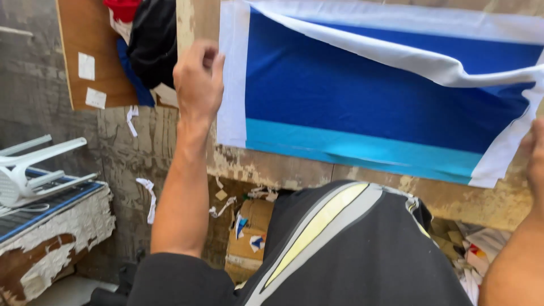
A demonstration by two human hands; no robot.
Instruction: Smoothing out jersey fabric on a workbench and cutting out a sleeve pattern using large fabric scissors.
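Note:
A dark blue cloth panel (362, 85) with a light blue strip along its lower edge and white borders lies spread on a worn wooden board (294, 170). My left hand (198, 79) grips the white left border near the top corner. At the far right edge of the view, my right hand (535, 156) holds the white right border. A loose white strip (408, 56) sags across the upper part of the blue panel. My dark shirt with a yellow and grey stripe (340, 243) fills the lower middle of the view.
A white plastic chair (34, 170) lies upturned on a flaking surface at the left. Red and black garments (150, 39) hang over a brown board at the top left. Cardboard and fabric scraps (249, 232) litter the ground below the board.

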